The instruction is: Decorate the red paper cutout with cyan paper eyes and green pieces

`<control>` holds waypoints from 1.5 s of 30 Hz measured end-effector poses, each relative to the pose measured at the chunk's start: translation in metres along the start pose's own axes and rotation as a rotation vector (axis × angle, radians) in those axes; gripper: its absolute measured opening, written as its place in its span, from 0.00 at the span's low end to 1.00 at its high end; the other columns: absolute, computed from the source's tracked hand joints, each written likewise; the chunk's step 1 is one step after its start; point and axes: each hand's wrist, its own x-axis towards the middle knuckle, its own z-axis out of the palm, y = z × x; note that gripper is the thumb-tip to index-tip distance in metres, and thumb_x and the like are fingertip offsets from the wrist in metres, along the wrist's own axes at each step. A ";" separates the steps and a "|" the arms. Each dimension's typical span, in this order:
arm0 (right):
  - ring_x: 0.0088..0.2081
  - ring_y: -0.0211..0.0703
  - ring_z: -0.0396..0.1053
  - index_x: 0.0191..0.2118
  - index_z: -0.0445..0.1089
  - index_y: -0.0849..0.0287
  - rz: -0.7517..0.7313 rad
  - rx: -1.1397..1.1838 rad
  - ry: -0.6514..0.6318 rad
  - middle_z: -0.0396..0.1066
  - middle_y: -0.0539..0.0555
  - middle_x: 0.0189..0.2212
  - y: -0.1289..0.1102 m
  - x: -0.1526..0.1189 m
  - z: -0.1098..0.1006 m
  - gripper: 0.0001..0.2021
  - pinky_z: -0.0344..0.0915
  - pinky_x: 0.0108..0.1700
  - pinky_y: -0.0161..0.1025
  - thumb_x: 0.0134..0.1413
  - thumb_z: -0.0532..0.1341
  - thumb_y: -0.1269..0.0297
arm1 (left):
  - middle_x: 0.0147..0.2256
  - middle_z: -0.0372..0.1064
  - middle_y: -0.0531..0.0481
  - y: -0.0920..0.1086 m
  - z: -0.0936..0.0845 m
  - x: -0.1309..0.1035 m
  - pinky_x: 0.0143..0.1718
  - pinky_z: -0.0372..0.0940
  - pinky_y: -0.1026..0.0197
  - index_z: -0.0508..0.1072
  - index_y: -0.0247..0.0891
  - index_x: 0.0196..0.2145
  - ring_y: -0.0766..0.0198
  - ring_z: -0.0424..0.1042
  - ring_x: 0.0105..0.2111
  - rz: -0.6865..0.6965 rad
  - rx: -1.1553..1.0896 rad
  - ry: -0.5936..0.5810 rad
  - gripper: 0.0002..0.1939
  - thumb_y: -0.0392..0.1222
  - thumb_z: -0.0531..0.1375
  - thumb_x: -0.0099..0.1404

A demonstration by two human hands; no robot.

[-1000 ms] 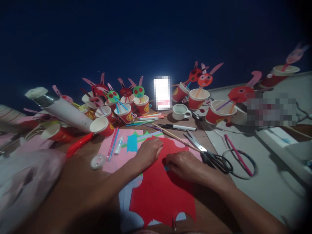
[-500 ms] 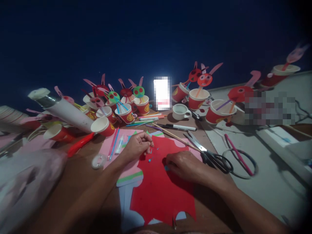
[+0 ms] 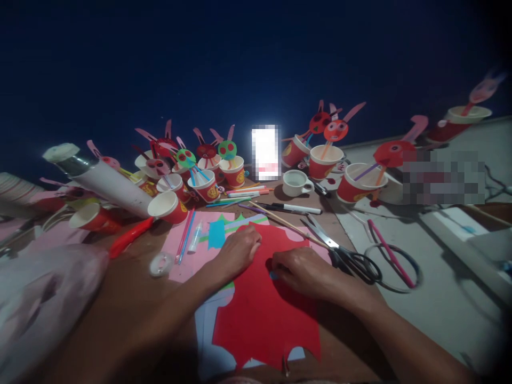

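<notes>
A red paper sheet (image 3: 272, 314) with scalloped cut edges lies on the table over pink and pale blue sheets. On its upper left part rests my left hand (image 3: 242, 246), fingers curled together; whatever they hold, if anything, is hidden. My right hand (image 3: 294, 269) is at the sheet's right side, its fingers pinched on a small blue piece (image 3: 273, 275). A blue paper piece (image 3: 216, 234) lies on the pink sheet, left of my left hand. Scissors (image 3: 340, 250) with black handles lie partly open beyond my right hand.
Paper cups with animal-face figures (image 3: 205, 186) stand along the back. A white mug (image 3: 296, 183), pens (image 3: 296, 208) and a wooden stick (image 3: 288, 223) lie nearer. On the left are a glue tube (image 3: 196, 238), a tape roll (image 3: 161, 264) and a plastic bag (image 3: 52, 298).
My left hand has moved slightly right over the red sheet and now covers the small blue bits there. The blue paper piece behind it shows more. My right hand stays nearly still.
</notes>
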 end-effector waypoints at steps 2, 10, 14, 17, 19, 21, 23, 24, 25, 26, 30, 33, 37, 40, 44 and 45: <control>0.33 0.43 0.72 0.36 0.72 0.57 0.000 0.000 0.003 0.76 0.55 0.31 0.000 0.000 -0.001 0.10 0.48 0.29 0.36 0.54 0.54 0.70 | 0.29 0.64 0.50 -0.001 -0.005 -0.001 0.36 0.60 0.61 0.64 0.37 0.25 0.62 0.65 0.32 -0.024 -0.031 0.012 0.07 0.35 0.52 0.60; 0.32 0.42 0.71 0.35 0.72 0.58 -0.006 0.009 0.003 0.76 0.54 0.31 -0.001 -0.001 -0.001 0.10 0.48 0.29 0.35 0.54 0.54 0.69 | 0.23 0.67 0.53 -0.017 -0.026 -0.021 0.20 0.61 0.66 0.64 0.35 0.34 0.68 0.67 0.18 -0.168 -0.176 0.005 0.08 0.37 0.47 0.62; 0.34 0.42 0.72 0.37 0.73 0.56 -0.014 0.018 0.010 0.76 0.53 0.32 -0.001 -0.001 -0.002 0.10 0.49 0.29 0.35 0.54 0.54 0.70 | 0.31 0.70 0.50 -0.019 -0.020 -0.028 0.35 0.63 0.62 0.70 0.37 0.33 0.64 0.69 0.32 -0.100 -0.066 0.050 0.10 0.34 0.49 0.61; 0.34 0.42 0.72 0.37 0.73 0.56 -0.011 0.019 0.010 0.76 0.53 0.31 -0.001 -0.001 -0.002 0.10 0.48 0.29 0.35 0.54 0.54 0.69 | 0.34 0.68 0.50 -0.016 -0.018 -0.031 0.39 0.60 0.62 0.72 0.38 0.33 0.64 0.67 0.36 -0.037 0.014 0.032 0.12 0.34 0.49 0.64; 0.34 0.42 0.72 0.37 0.73 0.57 -0.009 0.019 0.011 0.76 0.53 0.31 -0.001 -0.001 -0.001 0.10 0.48 0.29 0.35 0.54 0.55 0.69 | 0.34 0.67 0.50 -0.014 -0.017 -0.032 0.38 0.59 0.63 0.72 0.38 0.34 0.64 0.67 0.36 -0.019 0.059 0.014 0.11 0.34 0.50 0.64; 0.34 0.42 0.72 0.37 0.73 0.57 -0.009 0.020 0.014 0.76 0.54 0.32 0.000 0.000 0.000 0.10 0.49 0.29 0.35 0.54 0.54 0.69 | 0.34 0.67 0.49 -0.012 -0.015 -0.032 0.37 0.59 0.63 0.71 0.38 0.33 0.63 0.67 0.35 -0.017 0.105 -0.001 0.09 0.35 0.51 0.65; 0.35 0.42 0.72 0.37 0.73 0.57 -0.009 0.022 0.015 0.77 0.54 0.32 0.000 0.000 0.001 0.10 0.49 0.30 0.35 0.54 0.54 0.70 | 0.32 0.66 0.49 -0.011 -0.012 -0.031 0.35 0.58 0.63 0.70 0.37 0.31 0.63 0.66 0.34 -0.020 0.152 -0.009 0.09 0.35 0.51 0.64; 0.35 0.42 0.72 0.37 0.73 0.57 -0.011 0.023 0.015 0.77 0.53 0.32 0.000 0.000 0.001 0.10 0.50 0.30 0.35 0.53 0.54 0.70 | 0.32 0.65 0.49 -0.011 -0.010 -0.030 0.34 0.57 0.63 0.70 0.37 0.30 0.62 0.66 0.34 -0.023 0.174 -0.009 0.09 0.35 0.51 0.64; 0.35 0.42 0.72 0.36 0.73 0.57 -0.012 0.024 0.015 0.77 0.53 0.32 0.000 0.000 0.002 0.10 0.50 0.30 0.35 0.53 0.54 0.70 | 0.31 0.65 0.49 -0.011 -0.007 -0.029 0.34 0.57 0.63 0.69 0.37 0.29 0.62 0.66 0.33 -0.026 0.194 -0.005 0.09 0.35 0.51 0.64; 0.34 0.42 0.72 0.36 0.73 0.57 -0.013 0.025 0.015 0.77 0.53 0.32 0.000 0.000 0.002 0.10 0.50 0.30 0.35 0.53 0.54 0.69 | 0.31 0.64 0.49 -0.011 -0.005 -0.028 0.33 0.56 0.63 0.68 0.37 0.28 0.62 0.65 0.33 -0.030 0.211 0.000 0.09 0.34 0.51 0.64; 0.35 0.42 0.72 0.37 0.73 0.57 -0.015 0.021 0.018 0.77 0.53 0.32 0.001 0.000 0.002 0.10 0.50 0.30 0.35 0.54 0.54 0.70 | 0.28 0.63 0.51 -0.012 -0.002 -0.026 0.29 0.54 0.63 0.65 0.37 0.26 0.64 0.63 0.29 -0.050 0.234 0.031 0.08 0.32 0.51 0.61; 0.34 0.42 0.72 0.37 0.73 0.57 -0.012 0.017 0.017 0.77 0.53 0.32 0.001 0.000 0.002 0.11 0.49 0.30 0.35 0.54 0.54 0.70 | 0.27 0.62 0.53 -0.013 -0.009 -0.028 0.28 0.54 0.65 0.64 0.37 0.26 0.66 0.62 0.27 -0.068 0.206 0.057 0.06 0.31 0.51 0.59; 0.34 0.42 0.72 0.36 0.73 0.57 -0.009 0.012 0.019 0.76 0.54 0.32 0.001 0.000 0.002 0.10 0.49 0.29 0.36 0.54 0.54 0.69 | 0.26 0.62 0.54 -0.011 -0.020 -0.039 0.29 0.55 0.66 0.64 0.38 0.26 0.67 0.62 0.26 -0.077 0.164 0.045 0.07 0.32 0.51 0.60; 0.33 0.42 0.72 0.36 0.73 0.57 -0.011 0.009 0.018 0.76 0.54 0.31 0.001 0.000 0.001 0.09 0.48 0.29 0.36 0.54 0.54 0.68 | 0.29 0.64 0.53 -0.007 -0.021 -0.048 0.31 0.56 0.65 0.67 0.38 0.31 0.66 0.64 0.29 -0.058 0.147 -0.006 0.04 0.36 0.53 0.62; 0.34 0.42 0.72 0.36 0.72 0.57 -0.014 0.005 0.009 0.76 0.54 0.32 0.000 0.000 0.001 0.10 0.48 0.29 0.36 0.55 0.54 0.68 | 0.35 0.66 0.51 -0.002 -0.014 -0.052 0.33 0.57 0.64 0.68 0.39 0.36 0.64 0.65 0.33 -0.041 0.153 -0.046 0.05 0.40 0.57 0.62; 0.34 0.42 0.72 0.36 0.72 0.57 -0.012 0.005 0.008 0.76 0.54 0.31 0.000 -0.001 0.001 0.10 0.48 0.29 0.36 0.55 0.54 0.68 | 0.34 0.65 0.51 -0.002 -0.012 -0.052 0.33 0.57 0.63 0.68 0.38 0.35 0.64 0.65 0.33 -0.036 0.155 -0.053 0.04 0.40 0.56 0.62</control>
